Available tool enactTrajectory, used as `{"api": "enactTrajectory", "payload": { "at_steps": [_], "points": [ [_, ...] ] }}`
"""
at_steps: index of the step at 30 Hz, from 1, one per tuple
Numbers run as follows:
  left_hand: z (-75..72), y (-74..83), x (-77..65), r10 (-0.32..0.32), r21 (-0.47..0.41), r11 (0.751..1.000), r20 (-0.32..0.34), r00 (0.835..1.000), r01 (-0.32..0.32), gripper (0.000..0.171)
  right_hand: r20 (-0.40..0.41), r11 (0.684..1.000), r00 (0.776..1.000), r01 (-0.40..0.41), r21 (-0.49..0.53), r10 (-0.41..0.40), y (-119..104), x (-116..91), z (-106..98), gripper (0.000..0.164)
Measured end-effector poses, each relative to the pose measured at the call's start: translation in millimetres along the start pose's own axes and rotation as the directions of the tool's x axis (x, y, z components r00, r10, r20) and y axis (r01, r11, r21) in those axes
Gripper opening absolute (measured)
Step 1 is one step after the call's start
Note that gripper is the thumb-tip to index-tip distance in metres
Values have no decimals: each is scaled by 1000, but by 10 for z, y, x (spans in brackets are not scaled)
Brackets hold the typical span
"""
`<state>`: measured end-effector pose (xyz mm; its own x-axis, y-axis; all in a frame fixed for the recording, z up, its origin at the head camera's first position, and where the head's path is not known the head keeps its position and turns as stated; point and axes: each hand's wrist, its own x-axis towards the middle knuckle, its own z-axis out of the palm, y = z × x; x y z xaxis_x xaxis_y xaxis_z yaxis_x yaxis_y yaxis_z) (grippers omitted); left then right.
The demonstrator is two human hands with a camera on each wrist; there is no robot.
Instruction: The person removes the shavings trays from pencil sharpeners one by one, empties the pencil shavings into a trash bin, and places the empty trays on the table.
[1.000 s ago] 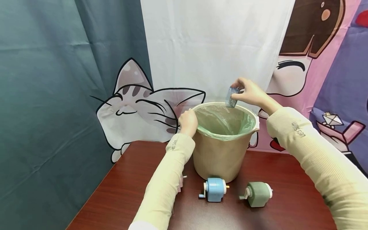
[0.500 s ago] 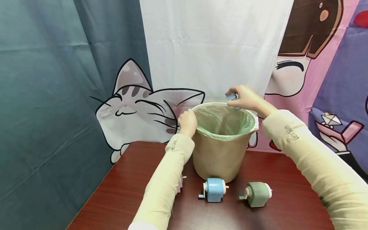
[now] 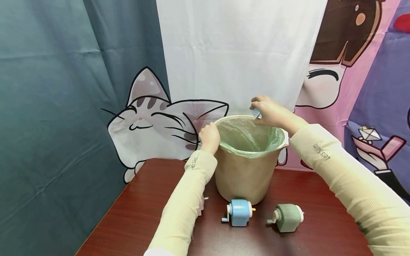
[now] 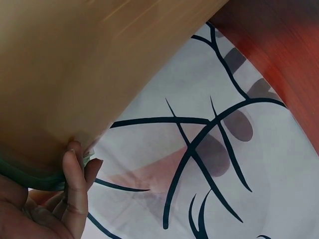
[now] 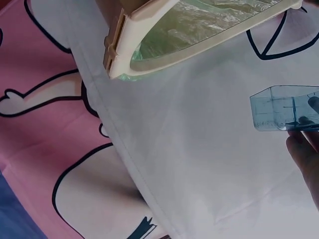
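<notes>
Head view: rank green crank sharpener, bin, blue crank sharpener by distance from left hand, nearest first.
From the left hand:
1. Bin: touching, hand on its rim.
2. Blue crank sharpener: on the table, at the bin's near side.
3. Green crank sharpener: farther right.

A glossy red-brown wood-grained table (image 3: 153, 202) spans the lower centre. At bottom centre stands a boxy light-blue cranked sharpener (image 3: 241, 214); lower right, a boxy sage-green cranked sharpener (image 3: 288, 218). Behind hangs a printed fabric backdrop (image 3: 237, 53): teal upper left, smiling striped cartoon cat (image 3: 141, 142) left of centre, pink and purple right.
</notes>
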<state>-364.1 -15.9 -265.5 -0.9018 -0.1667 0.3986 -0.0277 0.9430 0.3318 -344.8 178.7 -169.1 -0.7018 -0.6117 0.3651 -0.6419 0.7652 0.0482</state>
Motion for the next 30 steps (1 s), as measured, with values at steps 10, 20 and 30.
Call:
{"api": "enactTrajectory", "payload": {
  "at_steps": [10,20,30],
  "points": [
    [137,-50,140,-9,19,1000,-30,1000,9,43,12,999,1000,7,-34,-7,-12,24,-21,37],
    [-17,9,51,-3,-13,1000,-4,1000,3,44,7,1000,1000,15,-27,-15,43,2,-45,35],
    [-16,-3,14,4,1,1000,-1,1000,-4,43,-7,999,1000,-2,34,2,67,-71,-24,51]
  ]
}}
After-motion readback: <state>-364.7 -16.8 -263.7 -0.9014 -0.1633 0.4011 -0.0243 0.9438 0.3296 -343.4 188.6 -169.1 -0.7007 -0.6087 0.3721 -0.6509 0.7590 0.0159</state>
